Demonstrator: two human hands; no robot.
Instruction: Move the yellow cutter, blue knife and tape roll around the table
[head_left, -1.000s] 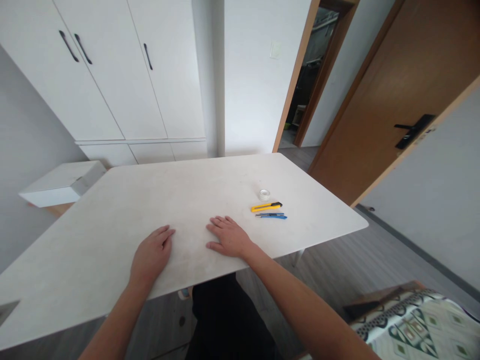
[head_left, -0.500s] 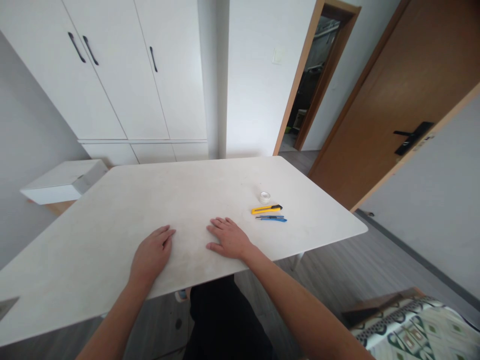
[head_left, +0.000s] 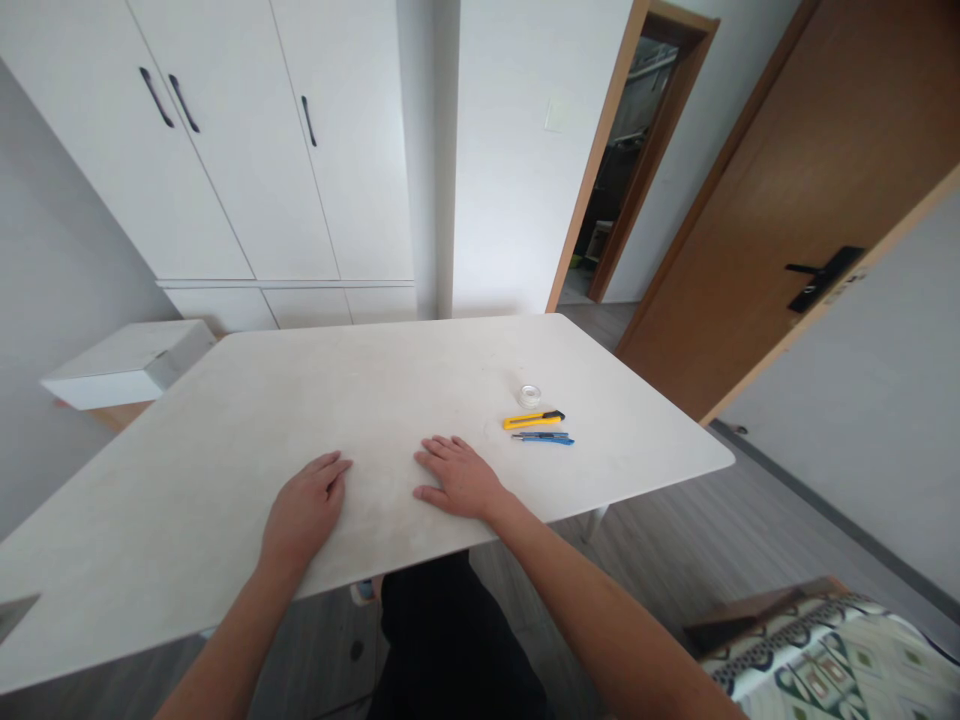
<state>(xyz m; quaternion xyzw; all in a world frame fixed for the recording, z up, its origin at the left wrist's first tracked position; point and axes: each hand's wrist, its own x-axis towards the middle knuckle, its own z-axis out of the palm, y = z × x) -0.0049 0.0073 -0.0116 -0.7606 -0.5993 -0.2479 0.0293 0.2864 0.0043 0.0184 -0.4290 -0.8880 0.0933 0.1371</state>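
Palm down on the white table, my left hand rests near the front edge with its fingers stretched out and holds nothing. To its right, my right hand lies flat on the tabletop, fingers a little apart, also bare. Just beyond the right hand's right side is a blue utility knife, with a metal tip at its left end. Behind that lies a yellow utility knife with a black end. A small clear roll of tape sits farther back. Neither hand touches these three.
White cabinets with dark handles stand behind the table. A white box is at the far left. On the right are a brown door and a doorway. Patterned fabric shows at the lower right, beside my seat.
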